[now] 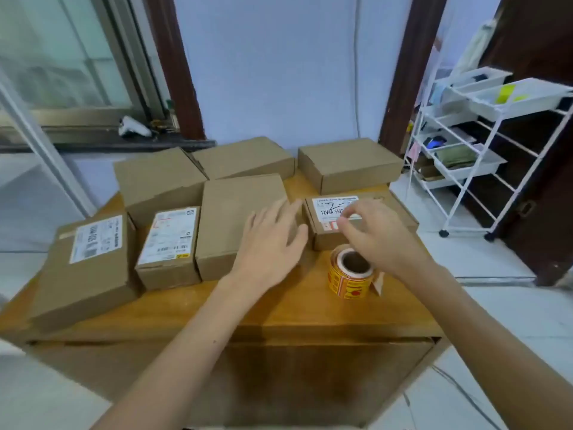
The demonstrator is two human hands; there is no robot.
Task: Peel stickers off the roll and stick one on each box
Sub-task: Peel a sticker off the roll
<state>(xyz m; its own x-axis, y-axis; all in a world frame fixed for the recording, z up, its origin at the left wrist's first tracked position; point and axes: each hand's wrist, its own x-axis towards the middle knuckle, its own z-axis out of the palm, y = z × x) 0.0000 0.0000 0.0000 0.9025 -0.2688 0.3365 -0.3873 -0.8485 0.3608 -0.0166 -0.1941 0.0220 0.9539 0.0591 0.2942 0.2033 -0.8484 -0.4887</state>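
Note:
Several brown cardboard boxes stand on a wooden table (192, 308). A yellow and red sticker roll (350, 274) stands upright near the table's right front. My left hand (273, 240) lies flat, fingers spread, on the plain middle box (235, 218). My right hand (372, 234) hovers over the right front box (400, 212), just behind the roll, with thumb and forefinger pinched at the box top beside a small red and white sticker (333, 225). That box also carries a white shipping label (331, 204). Whether the fingers hold a sticker is hidden.
Two labelled boxes (169, 243) (86, 265) stand at the left front. Three plain boxes (158, 178) (245, 156) (350, 162) line the back. A white wire rack (483, 141) with trays stands on the floor to the right. A window sill is at the back left.

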